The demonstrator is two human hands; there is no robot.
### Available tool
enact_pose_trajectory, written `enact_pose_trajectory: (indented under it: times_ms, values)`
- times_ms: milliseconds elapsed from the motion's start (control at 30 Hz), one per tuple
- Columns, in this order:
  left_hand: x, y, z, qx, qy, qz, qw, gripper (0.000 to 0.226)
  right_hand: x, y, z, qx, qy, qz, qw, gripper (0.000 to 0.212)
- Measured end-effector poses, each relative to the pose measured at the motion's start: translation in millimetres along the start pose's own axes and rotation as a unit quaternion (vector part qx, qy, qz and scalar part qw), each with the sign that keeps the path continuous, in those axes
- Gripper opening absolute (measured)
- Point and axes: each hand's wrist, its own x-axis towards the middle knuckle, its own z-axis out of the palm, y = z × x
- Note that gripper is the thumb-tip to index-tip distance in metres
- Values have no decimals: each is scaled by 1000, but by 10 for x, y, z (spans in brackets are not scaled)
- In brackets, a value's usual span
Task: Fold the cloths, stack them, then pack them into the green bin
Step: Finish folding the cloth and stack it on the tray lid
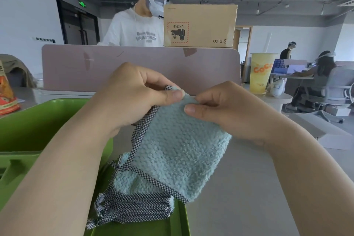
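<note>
A light blue fluffy cloth (180, 145) with black-and-white checked trim hangs in the air in front of me. My left hand (138, 94) pinches its top edge at the trimmed corner. My right hand (220, 105) pinches the same top edge just to the right, thumb on the front. Below it, a stack of folded blue cloths (134, 203) with the same checked edging lies on a green lid or tray. The green bin (38, 120) stands to the left, partly hidden by my left forearm.
A pink desk divider (95, 67) stands behind the grey table (239, 188). A snack bag (7, 94) lies far left and a yellow drink cup (260, 73) far right. A cardboard box (199, 25) sits on the divider; a person stands behind it.
</note>
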Motion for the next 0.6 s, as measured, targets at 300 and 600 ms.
enact_pose_trajectory:
  times_ms: [300,600]
  values:
    - [80,-115,-142,-41,133,-23,990,5,47,212,-68,189,44,59,979,20]
    - [-6,-71,-15,152,-104,-3,983,28,80,5,109,154,97,5,983,17]
